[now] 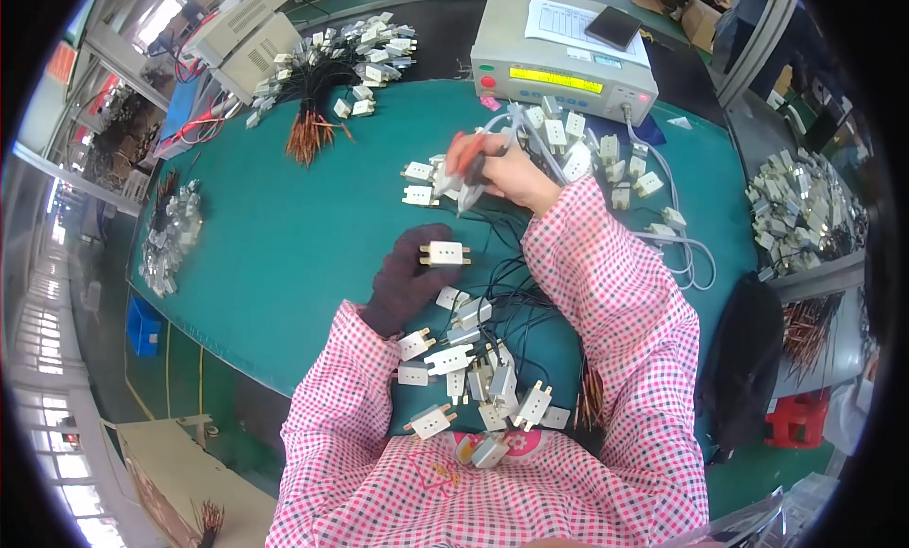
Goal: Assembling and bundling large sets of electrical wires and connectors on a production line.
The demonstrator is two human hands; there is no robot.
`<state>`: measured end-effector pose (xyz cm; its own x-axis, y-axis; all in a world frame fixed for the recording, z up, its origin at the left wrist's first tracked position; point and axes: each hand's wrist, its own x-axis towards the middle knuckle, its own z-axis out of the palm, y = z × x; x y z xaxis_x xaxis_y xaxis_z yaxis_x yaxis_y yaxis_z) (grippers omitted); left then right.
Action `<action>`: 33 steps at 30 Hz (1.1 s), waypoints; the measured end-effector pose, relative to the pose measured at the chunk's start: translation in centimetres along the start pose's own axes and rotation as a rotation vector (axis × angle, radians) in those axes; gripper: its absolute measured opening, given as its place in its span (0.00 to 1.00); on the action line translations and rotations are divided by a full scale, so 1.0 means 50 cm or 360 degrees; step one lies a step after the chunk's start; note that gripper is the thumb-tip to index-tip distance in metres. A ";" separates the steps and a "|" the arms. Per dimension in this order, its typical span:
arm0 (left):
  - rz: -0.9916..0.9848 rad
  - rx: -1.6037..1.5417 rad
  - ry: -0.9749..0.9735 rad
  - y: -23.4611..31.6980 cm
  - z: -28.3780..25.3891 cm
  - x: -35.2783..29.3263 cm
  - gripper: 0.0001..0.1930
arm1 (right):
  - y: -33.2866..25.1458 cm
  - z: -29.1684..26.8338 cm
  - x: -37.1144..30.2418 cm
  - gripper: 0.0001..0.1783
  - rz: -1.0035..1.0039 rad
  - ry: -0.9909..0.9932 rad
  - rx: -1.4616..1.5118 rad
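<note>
My left hand [409, 281], in a dark glove, grips a white plug block [446, 253] with brass pins on both sides. Beyond it and to the right, my bare right hand [511, 174] is closed around an orange-and-black handled thing [471, 160], partly hidden and smeared by motion. A whitish part shows below those fingers, too blurred to name. Just left of the right hand lie two white plug blocks, one a little nearer [418, 196]. Between my forearms lies a heap of white and grey plugs [473, 382] on black wires [511, 292].
A tester box [559, 65] with a lit yellow display stands at the back, a phone [614, 27] and paper on top. Grey cable [677, 245] loops at the right. Bundles of wired plugs lie at the back left [327, 74], left edge [173, 235] and far right [805, 212].
</note>
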<state>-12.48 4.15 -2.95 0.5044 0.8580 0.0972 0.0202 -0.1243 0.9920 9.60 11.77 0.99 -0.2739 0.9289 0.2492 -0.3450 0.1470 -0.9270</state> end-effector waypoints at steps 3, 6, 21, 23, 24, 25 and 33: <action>-0.0248 -0.0933 0.0081 -0.008 0.023 0.001 0.19 | -0.008 -0.001 -0.006 0.08 0.0231 -0.0533 0.0051; -0.0295 -0.1290 0.0021 -0.012 0.007 0.007 0.19 | -0.025 0.011 -0.019 0.08 0.0259 -0.0562 -0.0036; -0.0271 -0.1153 -0.0070 -0.020 0.009 0.018 0.27 | 0.000 0.017 -0.020 0.08 -0.0018 -0.0614 -0.0212; -0.0323 -0.1087 -0.0010 -0.003 0.011 0.016 0.25 | 0.012 0.017 -0.008 0.08 -0.0294 -0.0676 -0.0282; -0.0339 -0.1097 0.0030 0.009 0.013 0.013 0.24 | 0.011 0.022 -0.009 0.09 -0.0209 -0.0599 -0.0424; -0.0346 -0.1115 0.0063 0.003 0.008 0.010 0.23 | 0.003 0.033 -0.008 0.09 -0.0119 -0.0577 -0.0441; -0.0218 -0.0581 0.0108 -0.014 0.004 0.000 0.24 | -0.001 0.040 -0.011 0.10 -0.0096 -0.0555 -0.0472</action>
<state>-12.33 4.13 -3.65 0.4601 0.8867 -0.0448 -0.2313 0.1685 0.9582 7.96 10.55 1.47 -0.5642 0.7534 0.3377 -0.1116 0.3356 -0.9354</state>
